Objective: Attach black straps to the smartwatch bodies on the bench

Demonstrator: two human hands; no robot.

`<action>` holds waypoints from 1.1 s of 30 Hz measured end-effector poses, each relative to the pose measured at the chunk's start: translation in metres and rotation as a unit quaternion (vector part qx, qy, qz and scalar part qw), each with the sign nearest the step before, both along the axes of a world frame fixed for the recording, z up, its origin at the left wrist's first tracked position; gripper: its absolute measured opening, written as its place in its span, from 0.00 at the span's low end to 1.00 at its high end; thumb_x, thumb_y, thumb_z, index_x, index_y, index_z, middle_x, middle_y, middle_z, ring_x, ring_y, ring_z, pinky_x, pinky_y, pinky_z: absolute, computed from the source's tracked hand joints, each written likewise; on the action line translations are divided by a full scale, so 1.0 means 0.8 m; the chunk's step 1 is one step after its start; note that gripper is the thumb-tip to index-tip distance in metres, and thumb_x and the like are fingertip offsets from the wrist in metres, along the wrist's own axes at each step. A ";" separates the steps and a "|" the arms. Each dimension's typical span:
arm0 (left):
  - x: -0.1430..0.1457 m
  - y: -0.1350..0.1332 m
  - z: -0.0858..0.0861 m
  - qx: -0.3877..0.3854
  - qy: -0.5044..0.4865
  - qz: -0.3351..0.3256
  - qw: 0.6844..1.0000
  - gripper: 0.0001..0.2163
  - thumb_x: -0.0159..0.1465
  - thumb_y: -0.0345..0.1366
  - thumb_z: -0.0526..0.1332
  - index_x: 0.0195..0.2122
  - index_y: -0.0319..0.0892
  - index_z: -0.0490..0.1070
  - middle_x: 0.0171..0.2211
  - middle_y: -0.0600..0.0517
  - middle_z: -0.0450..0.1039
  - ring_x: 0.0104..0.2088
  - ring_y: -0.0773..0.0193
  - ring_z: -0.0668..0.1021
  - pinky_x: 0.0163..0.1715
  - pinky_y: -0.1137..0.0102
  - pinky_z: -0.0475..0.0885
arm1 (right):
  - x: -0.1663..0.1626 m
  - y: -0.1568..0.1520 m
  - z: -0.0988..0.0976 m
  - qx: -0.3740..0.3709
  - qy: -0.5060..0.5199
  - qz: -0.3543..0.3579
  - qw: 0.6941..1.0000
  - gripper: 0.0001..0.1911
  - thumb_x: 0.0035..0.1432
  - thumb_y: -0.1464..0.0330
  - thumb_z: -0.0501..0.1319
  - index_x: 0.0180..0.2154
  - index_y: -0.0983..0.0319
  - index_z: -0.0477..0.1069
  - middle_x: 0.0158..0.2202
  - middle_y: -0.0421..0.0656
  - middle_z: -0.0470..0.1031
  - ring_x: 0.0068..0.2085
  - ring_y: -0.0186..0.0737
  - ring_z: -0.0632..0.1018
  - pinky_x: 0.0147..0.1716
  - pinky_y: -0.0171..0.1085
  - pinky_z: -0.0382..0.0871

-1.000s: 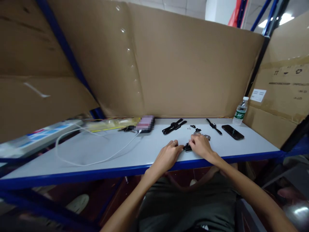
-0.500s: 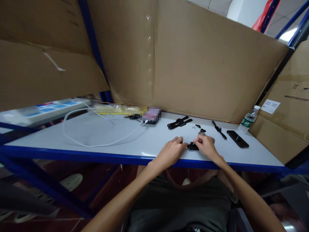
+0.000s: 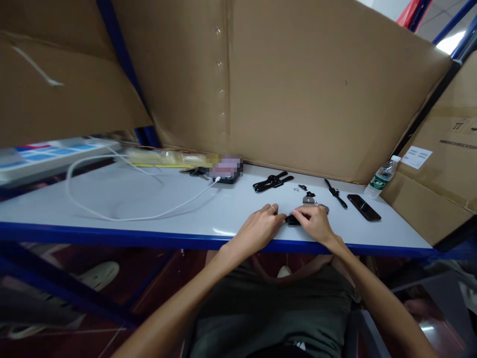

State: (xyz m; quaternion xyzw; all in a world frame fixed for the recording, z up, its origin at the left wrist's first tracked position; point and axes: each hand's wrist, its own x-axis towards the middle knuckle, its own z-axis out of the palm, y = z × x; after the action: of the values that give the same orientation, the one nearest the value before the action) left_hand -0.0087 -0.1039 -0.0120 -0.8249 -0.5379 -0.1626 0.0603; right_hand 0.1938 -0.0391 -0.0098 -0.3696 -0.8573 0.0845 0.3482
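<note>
Black part (image 3: 292, 221) at table's (image 3: 231, 204) near edge; left hand (image 3: 263, 224) pinching left end, right hand (image 3: 315, 222) pinching top. Work looks unfinished: small black piece (image 3: 310, 194), tiny silvery bits (image 3: 296, 189) lie loose beyond.

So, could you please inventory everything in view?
Table: one, pale grey, centre
Front part: one, black, near front edge
Plates: count unclear, grey, beyond it
Small parts: two, black, beyond plates
Tiny bits: several, silvery, nearby
Tool cluster: one, black, back centre
Phone: one, black, right
Handled tool: one, black, by phone
Bottle: one, clear, green label, back right
Device: one, pinkish, blurred, back
Cable: one, white, plugged into device
Key-like bunch: one, dark, beside device
Packaging: count unclear, yellowish, back left
Strip: one, white-blue, far left
Cardboard: several, brown, around table
Posts: several, blue, sides
Shoes: at least two, pale, floor
Shorts: one pair, dark green, lap
Left fingers: one hand, ringed, front part's left
Right fingers: one hand, front part's right
</note>
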 end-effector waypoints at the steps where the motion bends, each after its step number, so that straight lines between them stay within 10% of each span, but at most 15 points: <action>1: 0.000 0.000 0.000 0.000 -0.001 0.000 1.000 0.16 0.76 0.33 0.50 0.53 0.43 0.77 0.43 0.44 0.72 0.45 0.54 0.76 0.41 0.65 0.73 | 0.000 0.002 -0.001 0.008 0.003 -0.012 1.000 0.16 0.67 0.65 0.60 0.28 0.59 0.79 0.26 0.40 0.80 0.27 0.37 0.74 0.31 0.35 0.61; 9: -0.001 -0.002 0.003 -0.009 -0.001 -0.003 1.000 0.17 0.76 0.34 0.50 0.55 0.43 0.77 0.44 0.43 0.72 0.46 0.53 0.76 0.41 0.63 0.74 | 0.001 -0.001 -0.003 0.024 0.018 0.049 0.998 0.17 0.68 0.65 0.60 0.27 0.60 0.78 0.27 0.41 0.79 0.28 0.37 0.76 0.32 0.35 0.62; 24: -0.002 -0.002 0.002 -0.010 -0.005 0.004 1.000 0.16 0.76 0.35 0.50 0.53 0.44 0.77 0.43 0.44 0.72 0.45 0.54 0.76 0.39 0.65 0.74 | 0.002 -0.003 0.001 0.050 0.057 -0.054 0.996 0.24 0.69 0.63 0.57 0.19 0.59 0.65 0.21 0.41 0.73 0.26 0.38 0.72 0.32 0.37 0.63; 33: -0.004 0.001 -0.005 0.005 -0.010 -0.004 1.000 0.16 0.76 0.35 0.50 0.52 0.44 0.78 0.42 0.45 0.72 0.45 0.55 0.77 0.41 0.65 0.74 | 0.004 0.005 0.001 -0.065 0.114 0.059 0.990 0.10 0.72 0.63 0.54 0.45 0.57 0.72 0.41 0.43 0.84 0.45 0.42 0.82 0.46 0.39 0.71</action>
State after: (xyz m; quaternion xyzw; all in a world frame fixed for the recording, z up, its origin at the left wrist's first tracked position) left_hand -0.0116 -0.1030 -0.0156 -0.8249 -0.5346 -0.1741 0.0587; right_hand 0.1971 -0.0350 -0.0090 -0.3279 -0.8252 0.2022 0.4131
